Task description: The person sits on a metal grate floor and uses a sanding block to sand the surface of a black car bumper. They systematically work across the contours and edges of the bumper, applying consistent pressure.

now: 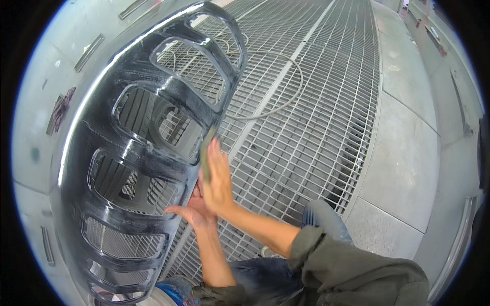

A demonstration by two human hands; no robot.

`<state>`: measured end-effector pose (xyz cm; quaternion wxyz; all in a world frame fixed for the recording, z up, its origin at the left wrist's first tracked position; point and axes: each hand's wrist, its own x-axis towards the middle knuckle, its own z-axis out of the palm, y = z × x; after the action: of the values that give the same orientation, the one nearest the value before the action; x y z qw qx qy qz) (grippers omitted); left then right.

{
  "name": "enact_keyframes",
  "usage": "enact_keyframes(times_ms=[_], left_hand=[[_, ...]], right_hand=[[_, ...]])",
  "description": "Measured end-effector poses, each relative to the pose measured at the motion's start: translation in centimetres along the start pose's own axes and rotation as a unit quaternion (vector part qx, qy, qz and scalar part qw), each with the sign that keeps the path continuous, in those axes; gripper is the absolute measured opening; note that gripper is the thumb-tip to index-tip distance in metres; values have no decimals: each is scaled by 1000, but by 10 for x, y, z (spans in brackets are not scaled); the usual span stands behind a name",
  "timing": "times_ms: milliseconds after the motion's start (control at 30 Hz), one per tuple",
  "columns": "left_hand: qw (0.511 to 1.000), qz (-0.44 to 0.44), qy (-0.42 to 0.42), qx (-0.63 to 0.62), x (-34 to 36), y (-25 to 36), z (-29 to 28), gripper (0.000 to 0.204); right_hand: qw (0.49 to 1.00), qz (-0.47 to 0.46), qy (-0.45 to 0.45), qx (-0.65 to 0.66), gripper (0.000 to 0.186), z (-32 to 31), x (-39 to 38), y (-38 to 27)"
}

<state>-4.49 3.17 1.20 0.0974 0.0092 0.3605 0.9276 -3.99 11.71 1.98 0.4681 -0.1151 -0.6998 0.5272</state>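
A large, dark, glossy car grille (140,153) with several slot openings stands tilted on the left, streaked with pale dust. My right hand (218,178) presses a thin olive-green sanding pad (206,153) along the grille's right edge, with its fingers stretched over the pad. Just below, my left hand (199,211) grips the same edge. Its thumb points left across the front face, while its other fingers are partly hidden by the right hand and the edge.
Metal floor grating (306,132) spreads beneath, and a pale hose (301,76) loops over it. Smooth panels (403,153) border the grating on the right. On the pale left wall hangs a purplish rag (61,109). A blue-and-white container (176,291) sits by my left forearm.
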Motion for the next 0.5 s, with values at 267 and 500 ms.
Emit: enact_keyframes(times_ms=[267, 500], left_hand=[[999, 33, 13, 26, 2, -3, 0, 132], [1000, 20, 4, 4, -1, 3, -8, 125]], right_hand=[[995, 88, 8, -36, 67, -6, 32, -4], [997, 35, -38, -58, 68, -9, 14, -3]])
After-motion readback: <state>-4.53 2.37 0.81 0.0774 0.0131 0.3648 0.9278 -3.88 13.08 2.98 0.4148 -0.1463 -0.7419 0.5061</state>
